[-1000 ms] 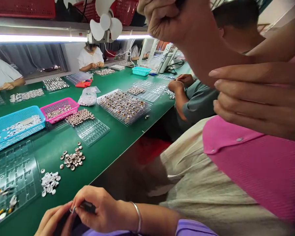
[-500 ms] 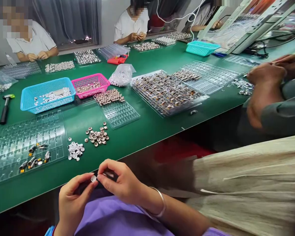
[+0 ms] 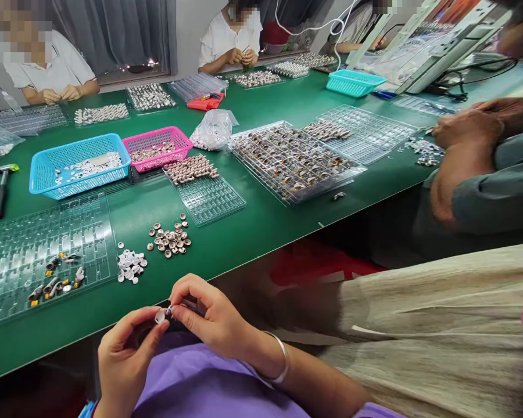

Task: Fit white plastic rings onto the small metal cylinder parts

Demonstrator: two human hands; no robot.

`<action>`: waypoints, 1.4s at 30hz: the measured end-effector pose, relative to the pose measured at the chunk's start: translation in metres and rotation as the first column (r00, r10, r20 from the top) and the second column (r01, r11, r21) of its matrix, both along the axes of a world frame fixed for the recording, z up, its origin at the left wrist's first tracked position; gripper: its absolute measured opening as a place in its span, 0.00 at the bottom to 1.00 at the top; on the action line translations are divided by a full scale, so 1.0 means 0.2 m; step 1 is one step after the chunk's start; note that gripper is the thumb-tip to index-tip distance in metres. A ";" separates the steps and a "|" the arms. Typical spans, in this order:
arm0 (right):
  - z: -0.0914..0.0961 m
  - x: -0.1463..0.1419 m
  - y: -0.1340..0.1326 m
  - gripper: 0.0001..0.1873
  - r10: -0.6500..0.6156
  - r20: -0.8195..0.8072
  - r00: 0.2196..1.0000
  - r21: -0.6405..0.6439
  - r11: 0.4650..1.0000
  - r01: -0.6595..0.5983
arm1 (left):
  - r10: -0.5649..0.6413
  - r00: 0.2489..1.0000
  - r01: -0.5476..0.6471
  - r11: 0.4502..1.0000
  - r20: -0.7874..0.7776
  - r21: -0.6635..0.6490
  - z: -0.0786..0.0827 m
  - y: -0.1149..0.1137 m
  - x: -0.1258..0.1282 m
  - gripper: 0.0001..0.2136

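My left hand (image 3: 124, 351) is held over my purple lap, just below the green table's edge (image 3: 226, 264). Its thumb and forefinger pinch a small white cap (image 3: 160, 316). My right hand (image 3: 211, 316), with a silver bangle on the wrist, pinches a small dark part (image 3: 169, 310) whose tip meets the cap. On the table just ahead lie a pile of white caps (image 3: 131, 266) and a pile of brownish rings (image 3: 169, 239). A clear cell tray (image 3: 47, 244) to their left holds several small parts.
Further back stand a blue basket (image 3: 81, 165), a pink basket (image 3: 157, 148), a bag of parts (image 3: 213, 130), a hammer (image 3: 0, 191) and a filled clear tray (image 3: 292, 159). A co-worker's arms (image 3: 470, 151) rest at the right edge. More people sit across the table.
One second ago another person's arm and hands filled the upper right close to the camera; they are gone and the view has swung. My hands have risen slightly, still pinched together.
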State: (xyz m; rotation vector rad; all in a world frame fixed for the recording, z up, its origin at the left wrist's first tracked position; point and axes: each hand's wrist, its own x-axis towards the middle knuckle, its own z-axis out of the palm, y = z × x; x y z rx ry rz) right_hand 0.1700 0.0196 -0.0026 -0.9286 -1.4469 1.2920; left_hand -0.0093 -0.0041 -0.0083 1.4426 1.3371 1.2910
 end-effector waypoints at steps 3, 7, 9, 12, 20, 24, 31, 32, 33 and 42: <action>0.01 0.00 0.00 0.05 0.010 -0.015 1.000 -0.010 1.000 -0.010 | -0.018 1.000 0.018 1.000 0.008 0.002 -0.01 0.00 0.00 0.09; 0.03 -0.01 -0.01 0.04 0.013 0.002 1.000 0.003 1.000 -0.013 | -0.028 0.999 0.029 0.999 -0.040 0.028 -0.02 -0.01 0.00 0.08; 0.04 -0.01 -0.01 0.03 0.025 0.041 0.999 0.013 1.000 -0.026 | -0.037 0.995 0.043 0.997 -0.091 0.060 -0.02 -0.01 -0.01 0.08; 0.04 -0.01 -0.01 0.02 0.043 0.103 0.994 -0.014 0.999 -0.042 | -0.057 0.984 0.076 0.992 -0.170 0.103 -0.02 -0.01 -0.01 0.09; 0.05 0.00 -0.02 0.01 0.053 0.179 0.982 -0.065 0.997 -0.041 | -0.074 0.969 0.106 0.986 -0.235 0.127 0.00 0.00 0.00 0.07; 0.05 0.00 -0.01 0.02 0.048 0.181 0.982 -0.058 0.998 -0.038 | -0.068 0.970 0.095 0.990 -0.233 0.104 -0.01 -0.01 -0.01 0.07; 0.04 0.00 -0.01 0.02 0.041 0.153 0.987 -0.031 0.999 -0.037 | -0.054 0.982 0.065 0.997 -0.181 0.053 -0.04 -0.02 -0.02 0.08; 0.04 0.00 -0.01 0.03 0.037 0.143 0.989 -0.024 0.999 -0.034 | -0.051 0.986 0.059 0.997 -0.160 0.046 -0.04 -0.02 -0.02 0.08; 0.03 0.00 -0.01 0.03 0.034 0.131 0.991 -0.025 0.999 -0.031 | -0.047 0.989 0.053 0.998 -0.143 0.034 -0.04 -0.02 -0.02 0.08; 0.01 -0.02 0.02 0.06 0.097 -0.013 0.995 -0.369 0.925 -0.095 | 0.052 0.985 -0.050 0.999 -0.167 0.016 -0.10 -0.05 -0.03 0.12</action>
